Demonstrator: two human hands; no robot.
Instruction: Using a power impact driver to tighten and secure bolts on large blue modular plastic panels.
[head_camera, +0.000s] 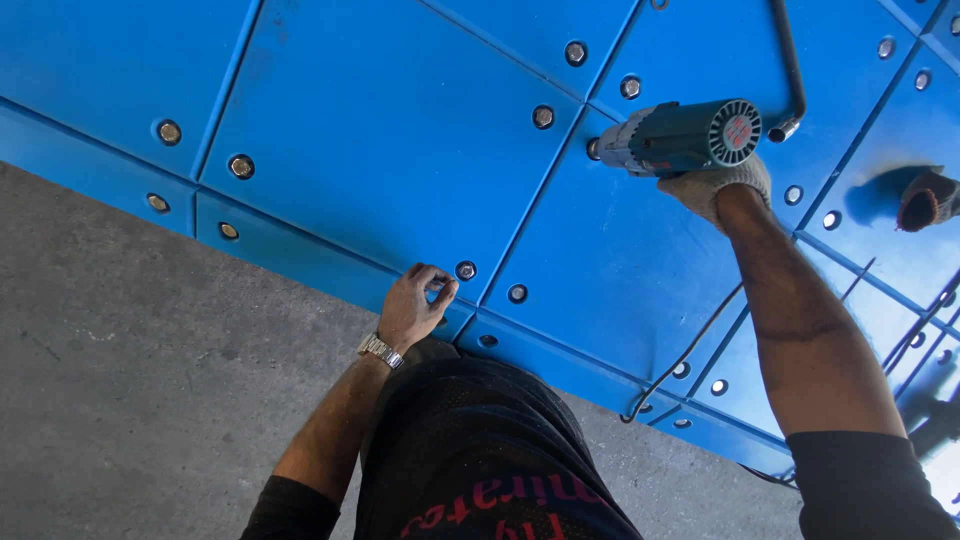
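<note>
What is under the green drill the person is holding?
Under the green power tool, held by the gloved right hand, lies a blue bolted panel. Its nose sits at a bolt hole; the tool covers the bolt itself.

Bare blue panel (400, 130) is lying open far left; the drill (685, 135) and bent bar (790, 70) are crowding the far right.

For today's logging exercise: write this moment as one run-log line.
left hand: bare, at bolt | right hand: gloved, holds power wrench | surface: blue panel
</note>
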